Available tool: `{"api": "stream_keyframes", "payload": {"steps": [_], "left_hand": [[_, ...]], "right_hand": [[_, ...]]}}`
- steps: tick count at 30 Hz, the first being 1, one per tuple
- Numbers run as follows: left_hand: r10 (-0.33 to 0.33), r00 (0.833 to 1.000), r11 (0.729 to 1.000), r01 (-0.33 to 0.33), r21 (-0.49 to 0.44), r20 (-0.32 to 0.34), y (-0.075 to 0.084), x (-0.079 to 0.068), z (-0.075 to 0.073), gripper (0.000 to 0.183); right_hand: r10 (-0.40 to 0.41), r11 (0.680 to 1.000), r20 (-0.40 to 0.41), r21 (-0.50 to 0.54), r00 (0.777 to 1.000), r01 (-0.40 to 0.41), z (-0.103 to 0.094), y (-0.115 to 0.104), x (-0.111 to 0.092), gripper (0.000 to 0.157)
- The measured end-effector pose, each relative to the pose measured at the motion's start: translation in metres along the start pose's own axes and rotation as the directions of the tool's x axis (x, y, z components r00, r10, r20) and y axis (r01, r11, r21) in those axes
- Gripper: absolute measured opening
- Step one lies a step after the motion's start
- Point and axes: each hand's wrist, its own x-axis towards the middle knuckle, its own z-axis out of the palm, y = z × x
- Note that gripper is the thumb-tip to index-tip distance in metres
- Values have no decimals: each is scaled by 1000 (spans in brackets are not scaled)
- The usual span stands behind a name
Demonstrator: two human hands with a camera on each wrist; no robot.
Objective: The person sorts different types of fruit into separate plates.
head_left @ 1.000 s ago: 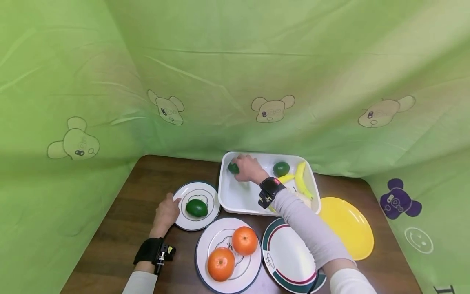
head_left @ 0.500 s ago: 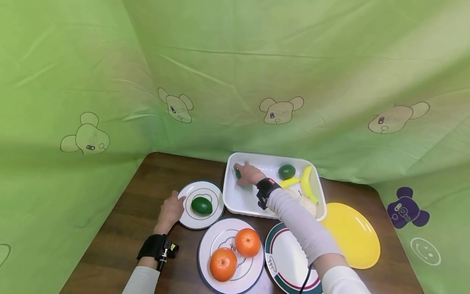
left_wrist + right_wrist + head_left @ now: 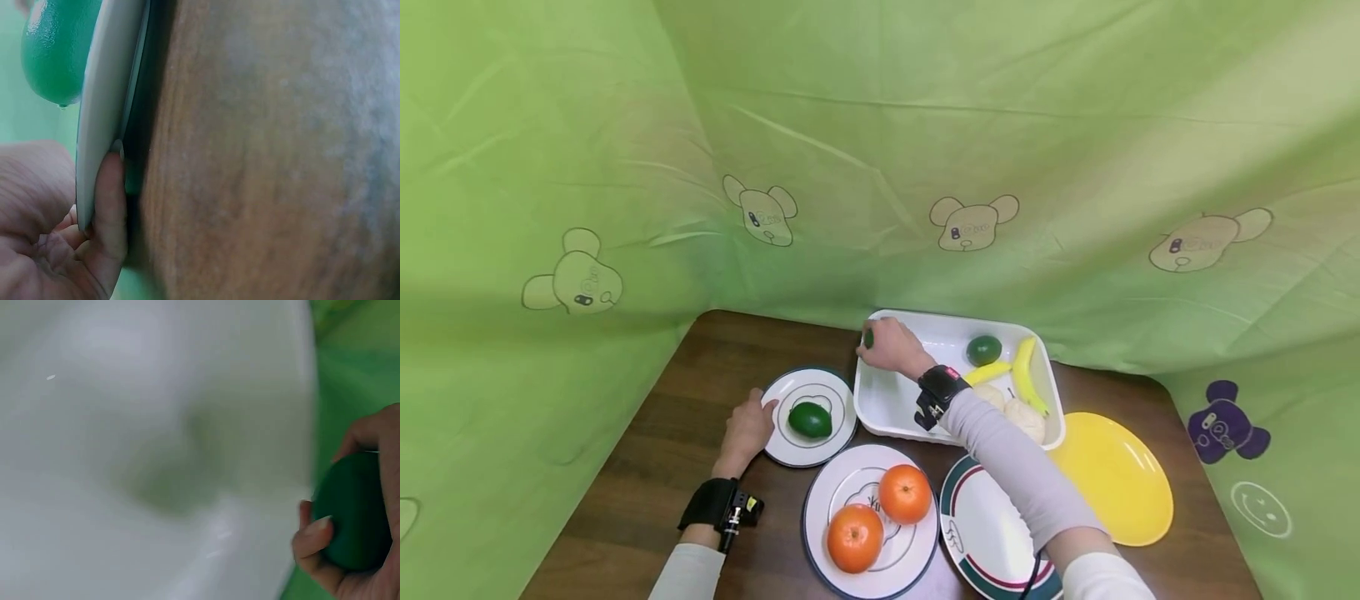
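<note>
My right hand (image 3: 891, 343) grips a green lime (image 3: 353, 512) with curled fingers, up at the far left corner of the white tray (image 3: 880, 408). The tray's white floor shows below it in the right wrist view. On the left, my left hand (image 3: 748, 427) pinches the rim of a small white plate (image 3: 805, 457). One finger lies under that rim in the left wrist view. A second lime (image 3: 810, 420) sits on this plate. Another lime (image 3: 983, 350) is in the tray, with bananas (image 3: 1028, 379) and pale round fruits (image 3: 1024, 418), partly behind my right forearm.
Two oranges (image 3: 855, 539) lie on a larger white plate (image 3: 895, 571) at the front. To its right are a plate with a green and red rim (image 3: 992, 517), partly under my right arm, and a yellow plate (image 3: 1120, 475). A green curtain (image 3: 850, 150) hangs behind the table.
My right hand has lifted the lime from the tray's floor and moved slightly left to the tray's edge. My left hand stays at the small plate. The head view has shifted a little.
</note>
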Motion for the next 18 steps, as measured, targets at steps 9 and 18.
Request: {"api": "stream_keyframes", "payload": {"steps": [9, 18], "left_hand": [[11, 1000, 1000, -11, -8, 20, 2, -3, 0, 49], [57, 998, 998, -57, 4, -19, -2, 0, 2, 42]], "right_hand": [[-286, 949, -287, 48, 914, 312, -46, -74, -7, 11], [-398, 907, 35, -138, 917, 399, -14, -107, -18, 26]]}}
